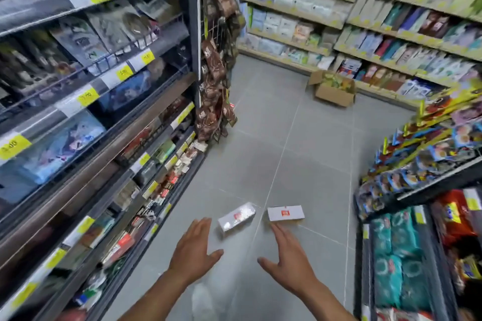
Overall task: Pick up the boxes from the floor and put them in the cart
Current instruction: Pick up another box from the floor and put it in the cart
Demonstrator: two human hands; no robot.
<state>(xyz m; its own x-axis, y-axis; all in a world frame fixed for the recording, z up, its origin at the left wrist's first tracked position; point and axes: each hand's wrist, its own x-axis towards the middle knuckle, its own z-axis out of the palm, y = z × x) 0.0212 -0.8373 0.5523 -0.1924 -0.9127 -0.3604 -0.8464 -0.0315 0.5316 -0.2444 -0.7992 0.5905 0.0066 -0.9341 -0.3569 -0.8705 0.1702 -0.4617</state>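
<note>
Two small white boxes with red labels lie on the grey tiled floor of a shop aisle. The left box (236,216) is angled and shiny; the right box (285,213) lies flat beside it. My left hand (194,250) hovers open just below and left of the left box, not touching it. Just below the right box is my right hand (289,259), open with fingers spread and apart from the box. No cart is in view.
Tall stocked shelves (99,101) line the left side and more shelves (427,216) jut in at the right. An open cardboard carton (332,91) of goods sits on the floor far ahead by the back shelves. Hanging brown packets (214,60) mark the left shelf's end.
</note>
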